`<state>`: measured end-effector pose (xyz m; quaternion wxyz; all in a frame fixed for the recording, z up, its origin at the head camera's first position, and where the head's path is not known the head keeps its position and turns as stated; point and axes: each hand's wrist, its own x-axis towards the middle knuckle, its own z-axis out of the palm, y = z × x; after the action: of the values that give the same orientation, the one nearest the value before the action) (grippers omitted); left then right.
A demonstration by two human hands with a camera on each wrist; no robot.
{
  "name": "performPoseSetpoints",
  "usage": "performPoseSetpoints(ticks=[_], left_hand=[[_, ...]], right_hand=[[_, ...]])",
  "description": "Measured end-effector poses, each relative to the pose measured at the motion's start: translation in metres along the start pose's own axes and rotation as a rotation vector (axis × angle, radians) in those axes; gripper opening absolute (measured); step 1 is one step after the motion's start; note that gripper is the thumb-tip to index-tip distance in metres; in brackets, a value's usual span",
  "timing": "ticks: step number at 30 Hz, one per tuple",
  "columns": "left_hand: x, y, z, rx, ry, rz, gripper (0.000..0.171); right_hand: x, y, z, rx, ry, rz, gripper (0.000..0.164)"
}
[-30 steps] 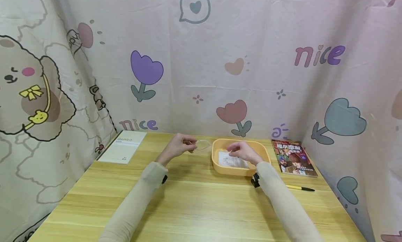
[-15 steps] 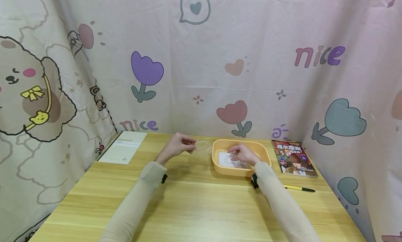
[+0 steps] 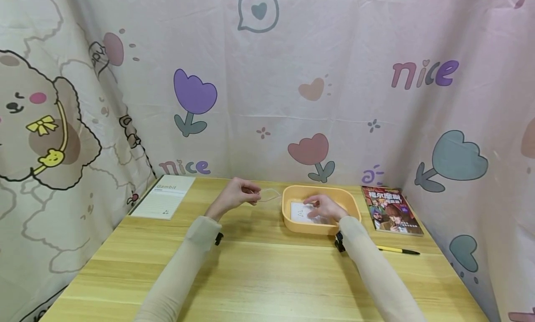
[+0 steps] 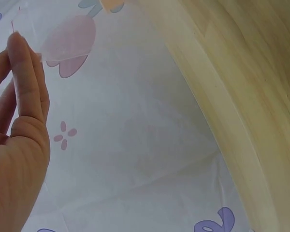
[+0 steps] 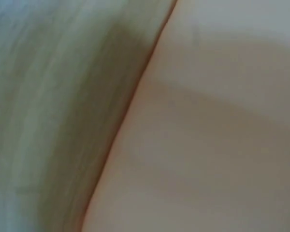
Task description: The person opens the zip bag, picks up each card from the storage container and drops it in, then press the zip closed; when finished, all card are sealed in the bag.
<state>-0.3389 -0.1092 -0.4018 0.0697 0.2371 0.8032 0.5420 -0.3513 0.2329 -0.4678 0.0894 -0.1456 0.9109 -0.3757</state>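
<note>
My left hand (image 3: 239, 193) is above the table left of the basket, fingertips pinching a thin clear plastic bag (image 3: 269, 195). In the left wrist view the fingers of the left hand (image 4: 21, 116) hold the bag (image 4: 67, 46), which is nearly invisible with a thin red line by the fingertips. My right hand (image 3: 327, 207) reaches into a yellow basket (image 3: 311, 227), thumb and index finger apart over white cards (image 3: 299, 212) with a small line drawing. Contact with the cards is unclear. The right wrist view shows only the blurred basket wall (image 5: 208, 159).
A white notebook (image 3: 163, 199) lies at the table's back left. Right of the basket lies a colourful magazine (image 3: 392, 211), with a yellow and black pen (image 3: 399, 250) in front. A printed curtain (image 3: 251, 103) closes off the back and sides of the wooden table (image 3: 267, 275).
My right hand has lowered slightly into the basket over the cards. The left hand with the clear plastic bag has stayed almost still.
</note>
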Motion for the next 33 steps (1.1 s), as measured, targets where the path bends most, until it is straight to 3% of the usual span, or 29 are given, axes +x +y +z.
performPoseSetpoints(ticks=[7, 14, 33], left_hand=[[-0.0008, 0.0006, 0.0008, -0.005, 0.000, 0.010, 0.025], [-0.0017, 0.0005, 0.0006, -0.003, -0.005, 0.026, 0.026], [-0.0030, 0.0008, 0.0007, 0.011, 0.003, 0.025, 0.023]], right_hand=[[0.0005, -0.0002, 0.0014, -0.043, -0.004, 0.001, 0.055], [0.0009, -0.0011, 0.0040, -0.017, 0.004, 0.019, 0.059], [-0.0016, -0.0021, 0.0051, -0.023, 0.040, 0.055, 0.056]])
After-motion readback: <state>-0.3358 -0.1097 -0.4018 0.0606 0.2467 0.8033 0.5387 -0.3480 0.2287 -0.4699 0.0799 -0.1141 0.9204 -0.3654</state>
